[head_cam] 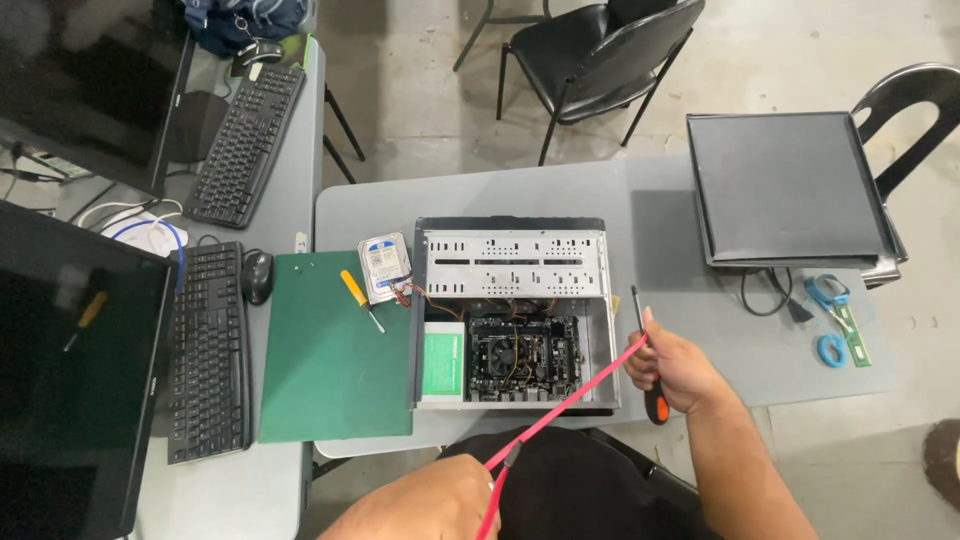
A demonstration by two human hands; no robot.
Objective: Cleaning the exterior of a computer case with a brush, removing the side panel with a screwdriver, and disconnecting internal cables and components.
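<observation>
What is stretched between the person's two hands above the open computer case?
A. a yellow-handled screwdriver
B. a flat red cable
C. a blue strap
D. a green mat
B: a flat red cable runs from the left hand up to the right hand, which also grips a black-shafted screwdriver with an orange-tipped handle, beside the open grey metal computer case.

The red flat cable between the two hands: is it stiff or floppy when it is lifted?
The red flat cable is probably floppy: it runs straight only because the left hand and right hand pull it taut. It looks thin, so likely light. The black connector may swing if released.
</observation>
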